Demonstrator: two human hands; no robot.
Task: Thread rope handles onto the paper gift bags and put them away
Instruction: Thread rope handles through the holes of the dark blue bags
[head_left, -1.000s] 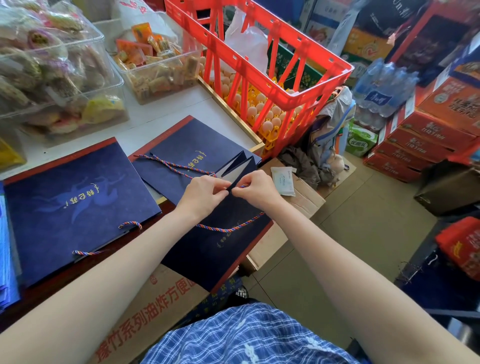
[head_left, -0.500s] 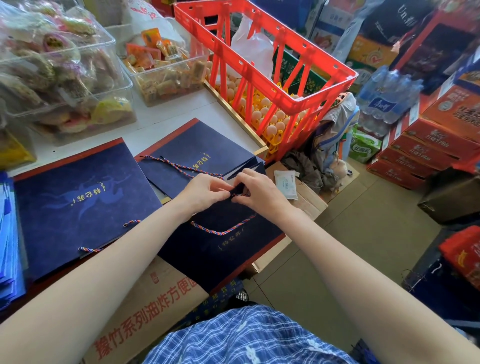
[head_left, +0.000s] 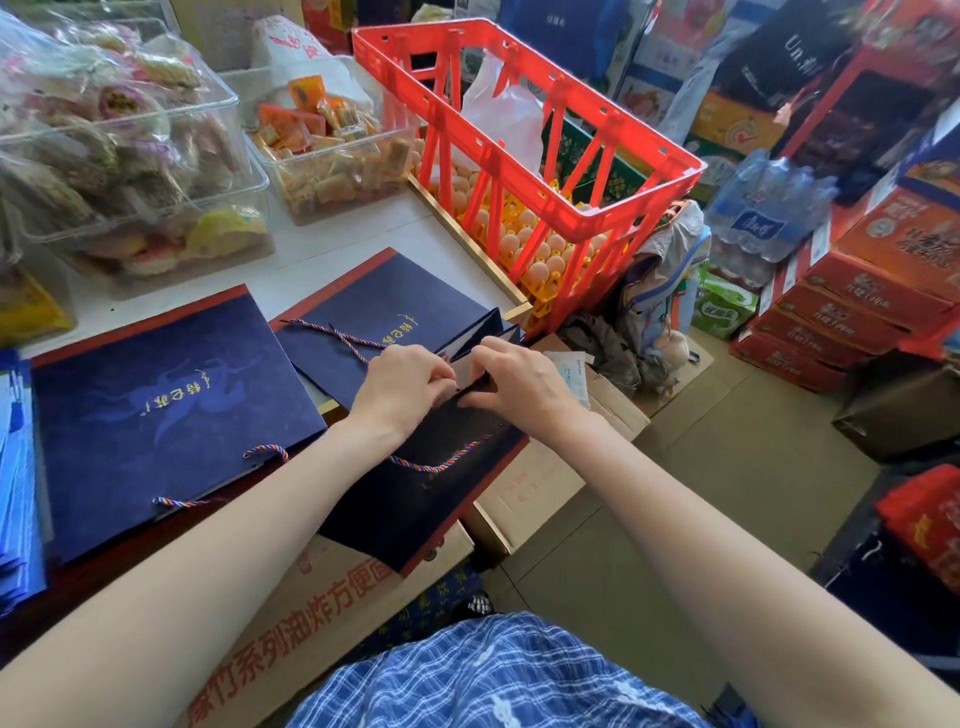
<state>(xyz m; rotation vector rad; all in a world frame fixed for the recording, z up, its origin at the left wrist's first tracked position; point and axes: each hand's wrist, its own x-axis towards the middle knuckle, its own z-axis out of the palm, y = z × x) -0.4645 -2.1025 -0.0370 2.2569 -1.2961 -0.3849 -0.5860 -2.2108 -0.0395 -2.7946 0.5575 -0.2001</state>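
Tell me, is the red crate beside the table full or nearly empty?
Nearly empty. The red crate holds eggs only along its bottom, with a white plastic bag above them.

My left hand and right hand have drawn apart, a pale strip of the gift bag mouth now showing between them. The rope handle loop below hangs shorter, and both hands sit further up the bag.

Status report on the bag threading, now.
Left hand and right hand pinch the bag at its top edge. Rope handle hangs in front. Nothing blocking.
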